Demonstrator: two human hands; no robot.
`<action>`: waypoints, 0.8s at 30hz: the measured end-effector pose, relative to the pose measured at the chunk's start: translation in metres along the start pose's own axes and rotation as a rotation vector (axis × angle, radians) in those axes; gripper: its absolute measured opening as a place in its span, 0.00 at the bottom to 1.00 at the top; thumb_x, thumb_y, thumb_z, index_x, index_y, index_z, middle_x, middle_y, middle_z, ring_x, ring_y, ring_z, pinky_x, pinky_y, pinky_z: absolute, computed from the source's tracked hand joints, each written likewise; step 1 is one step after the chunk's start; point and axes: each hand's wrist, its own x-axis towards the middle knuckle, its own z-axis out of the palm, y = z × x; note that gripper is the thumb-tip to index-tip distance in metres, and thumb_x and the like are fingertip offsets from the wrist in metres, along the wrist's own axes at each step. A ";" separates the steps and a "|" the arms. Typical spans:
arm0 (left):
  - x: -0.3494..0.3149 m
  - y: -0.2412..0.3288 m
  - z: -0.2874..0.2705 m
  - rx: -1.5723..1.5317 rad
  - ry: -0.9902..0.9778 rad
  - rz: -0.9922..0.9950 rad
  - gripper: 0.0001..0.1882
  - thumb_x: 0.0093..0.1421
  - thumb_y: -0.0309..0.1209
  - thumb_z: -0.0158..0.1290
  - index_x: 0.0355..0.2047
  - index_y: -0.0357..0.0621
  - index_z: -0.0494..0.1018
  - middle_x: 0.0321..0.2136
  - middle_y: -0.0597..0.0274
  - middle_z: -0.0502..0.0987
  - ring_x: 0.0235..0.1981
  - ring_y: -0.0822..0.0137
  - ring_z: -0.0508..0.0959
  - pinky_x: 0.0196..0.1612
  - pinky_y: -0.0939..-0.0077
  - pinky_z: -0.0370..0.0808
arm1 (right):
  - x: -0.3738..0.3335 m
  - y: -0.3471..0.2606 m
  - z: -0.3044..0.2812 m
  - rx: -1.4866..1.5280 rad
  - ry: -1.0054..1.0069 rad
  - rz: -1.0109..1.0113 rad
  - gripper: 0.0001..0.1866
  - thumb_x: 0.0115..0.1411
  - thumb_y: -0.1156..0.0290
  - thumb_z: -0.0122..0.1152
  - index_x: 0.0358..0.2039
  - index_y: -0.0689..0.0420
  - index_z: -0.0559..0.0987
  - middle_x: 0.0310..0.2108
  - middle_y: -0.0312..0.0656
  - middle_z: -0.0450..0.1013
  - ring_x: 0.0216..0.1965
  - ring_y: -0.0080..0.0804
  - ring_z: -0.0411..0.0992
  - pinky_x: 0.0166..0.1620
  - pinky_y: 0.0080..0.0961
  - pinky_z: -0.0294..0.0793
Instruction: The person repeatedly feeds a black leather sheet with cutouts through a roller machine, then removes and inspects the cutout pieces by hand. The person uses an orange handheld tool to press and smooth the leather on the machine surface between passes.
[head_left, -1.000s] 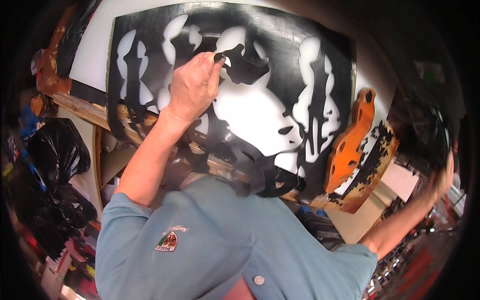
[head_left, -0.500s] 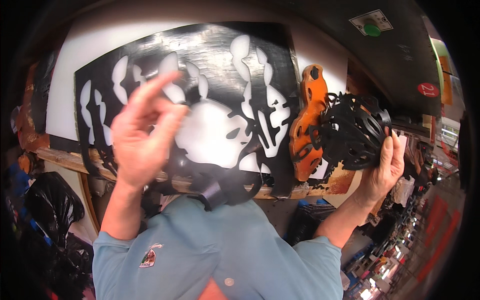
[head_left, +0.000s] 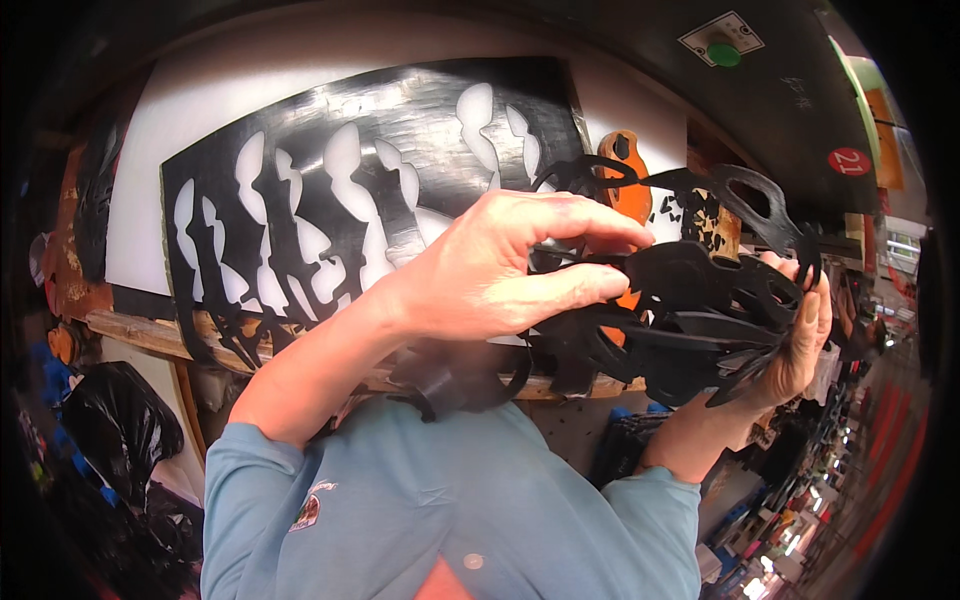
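My right hand grips a loose bundle of black cut-out pieces, flat and flexible with curved openings, at its right side. From the left my left hand reaches to this bundle; its thumb and forefinger are apart at the near pieces, and whether they touch one is unclear. Behind the bundle lies an orange cutting die with a wavy outline, mostly hidden. A large black sheet with rows of wavy cut-out holes is spread on a white board, part of it covered by my left hand and forearm.
Overhead at the right hangs a dark machine head with a green button. A wooden edge runs along the table's front. Black scraps hang over that edge. Black plastic bags stand at the lower left.
My left hand has moved right, from above the sheet to the bundle. The bundle is now fanned out more widely, held slightly lower, and covers more of the orange die.
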 end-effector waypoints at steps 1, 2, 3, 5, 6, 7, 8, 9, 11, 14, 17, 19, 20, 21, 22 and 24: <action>0.000 0.000 0.000 -0.008 0.013 0.038 0.21 0.63 0.20 0.66 0.56 0.38 0.82 0.47 0.54 0.84 0.47 0.65 0.82 0.53 0.69 0.79 | 0.000 0.002 0.004 -0.001 0.009 -0.005 0.16 0.73 0.73 0.60 0.54 0.73 0.78 0.45 0.50 0.79 0.46 0.41 0.79 0.54 0.36 0.82; -0.001 0.000 0.002 -0.031 0.028 0.089 0.20 0.62 0.19 0.66 0.55 0.38 0.82 0.47 0.55 0.84 0.46 0.65 0.82 0.52 0.69 0.79 | -0.001 0.006 0.009 0.077 0.030 0.023 0.15 0.73 0.73 0.61 0.54 0.73 0.78 0.45 0.50 0.79 0.46 0.41 0.80 0.54 0.36 0.82; -0.002 0.001 0.004 -0.054 0.049 0.136 0.19 0.62 0.18 0.66 0.54 0.38 0.82 0.47 0.55 0.84 0.46 0.65 0.83 0.51 0.70 0.79 | -0.002 0.008 0.013 -0.005 0.036 0.000 0.15 0.73 0.74 0.61 0.53 0.73 0.79 0.45 0.50 0.80 0.45 0.40 0.81 0.54 0.36 0.83; -0.003 0.004 0.011 -0.180 0.128 0.088 0.14 0.63 0.18 0.66 0.50 0.37 0.82 0.43 0.58 0.83 0.42 0.69 0.82 0.48 0.74 0.79 | -0.004 0.014 0.021 0.007 0.059 0.020 0.15 0.73 0.75 0.61 0.53 0.72 0.80 0.48 0.51 0.82 0.47 0.40 0.83 0.57 0.37 0.84; -0.003 0.007 0.015 -0.203 0.164 0.061 0.13 0.63 0.21 0.67 0.48 0.36 0.82 0.40 0.60 0.83 0.40 0.70 0.82 0.46 0.74 0.79 | -0.005 0.015 0.025 0.026 0.061 0.023 0.15 0.73 0.75 0.61 0.55 0.71 0.80 0.49 0.52 0.83 0.48 0.40 0.84 0.59 0.38 0.84; -0.004 0.009 0.017 -0.228 0.202 0.019 0.12 0.63 0.24 0.68 0.47 0.36 0.83 0.37 0.63 0.82 0.37 0.71 0.82 0.44 0.75 0.79 | -0.005 0.017 0.029 0.064 0.073 0.047 0.16 0.73 0.76 0.61 0.57 0.70 0.80 0.51 0.53 0.83 0.50 0.39 0.84 0.61 0.40 0.84; -0.006 0.012 0.018 -0.238 0.237 -0.033 0.11 0.63 0.24 0.67 0.45 0.36 0.83 0.34 0.63 0.82 0.34 0.73 0.80 0.41 0.76 0.78 | -0.006 0.018 0.032 0.063 0.080 0.053 0.16 0.73 0.75 0.61 0.58 0.69 0.80 0.51 0.52 0.83 0.49 0.38 0.84 0.60 0.36 0.84; -0.008 0.016 0.019 -0.249 0.270 -0.105 0.10 0.63 0.24 0.67 0.44 0.36 0.82 0.32 0.64 0.81 0.31 0.75 0.79 0.38 0.78 0.77 | -0.007 0.018 0.036 0.063 0.064 0.076 0.16 0.73 0.75 0.61 0.58 0.68 0.80 0.51 0.52 0.83 0.49 0.37 0.84 0.60 0.35 0.84; -0.007 0.019 0.019 -0.140 0.301 -0.193 0.09 0.62 0.24 0.65 0.42 0.35 0.82 0.27 0.65 0.78 0.27 0.77 0.75 0.32 0.79 0.75 | -0.009 0.019 0.046 0.065 0.035 0.121 0.16 0.73 0.75 0.62 0.58 0.68 0.81 0.52 0.51 0.83 0.50 0.36 0.84 0.60 0.33 0.83; 0.002 0.014 0.016 0.194 0.269 -0.184 0.06 0.65 0.21 0.59 0.41 0.41 0.81 0.24 0.75 0.76 0.25 0.87 0.72 0.28 0.85 0.68 | -0.017 0.020 0.061 -0.088 0.050 0.095 0.16 0.72 0.76 0.63 0.57 0.68 0.81 0.51 0.49 0.84 0.51 0.31 0.82 0.59 0.26 0.78; 0.018 0.002 0.016 0.660 0.312 0.124 0.10 0.61 0.17 0.56 0.42 0.42 0.80 0.29 0.65 0.80 0.29 0.82 0.77 0.32 0.81 0.73 | -0.024 0.020 0.071 -0.213 0.100 0.064 0.14 0.72 0.76 0.65 0.54 0.69 0.83 0.48 0.45 0.84 0.48 0.25 0.81 0.55 0.21 0.78; 0.019 -0.002 0.014 0.676 0.329 0.251 0.10 0.64 0.17 0.56 0.44 0.40 0.81 0.33 0.65 0.81 0.31 0.81 0.78 0.34 0.81 0.75 | -0.024 0.021 0.071 -0.231 0.188 0.097 0.13 0.72 0.76 0.66 0.53 0.69 0.83 0.47 0.45 0.84 0.47 0.23 0.81 0.54 0.19 0.78; 0.017 -0.003 0.013 0.688 0.322 0.271 0.09 0.66 0.18 0.56 0.45 0.39 0.81 0.35 0.65 0.82 0.32 0.81 0.78 0.35 0.81 0.75 | -0.023 0.023 0.070 -0.198 0.198 0.080 0.13 0.72 0.76 0.65 0.53 0.68 0.84 0.47 0.47 0.85 0.47 0.24 0.82 0.53 0.20 0.80; 0.013 -0.002 0.010 0.466 0.240 0.087 0.09 0.68 0.18 0.56 0.46 0.39 0.81 0.36 0.66 0.82 0.31 0.81 0.78 0.35 0.82 0.75 | -0.023 0.024 0.068 -0.180 0.221 0.070 0.13 0.72 0.77 0.65 0.53 0.68 0.84 0.47 0.48 0.85 0.47 0.25 0.82 0.53 0.21 0.81; 0.008 0.000 0.006 0.245 0.156 -0.095 0.09 0.69 0.19 0.56 0.47 0.38 0.81 0.36 0.67 0.82 0.31 0.81 0.78 0.35 0.82 0.76 | -0.021 0.025 0.065 -0.157 0.234 0.062 0.12 0.72 0.77 0.64 0.53 0.68 0.84 0.47 0.49 0.85 0.46 0.26 0.83 0.53 0.22 0.82; 0.002 0.003 0.000 0.074 0.056 -0.201 0.10 0.71 0.22 0.54 0.50 0.35 0.81 0.36 0.66 0.78 0.36 0.78 0.77 0.38 0.79 0.74 | -0.021 0.027 0.062 -0.092 0.260 0.051 0.12 0.72 0.77 0.64 0.53 0.68 0.84 0.48 0.52 0.85 0.46 0.29 0.84 0.53 0.24 0.85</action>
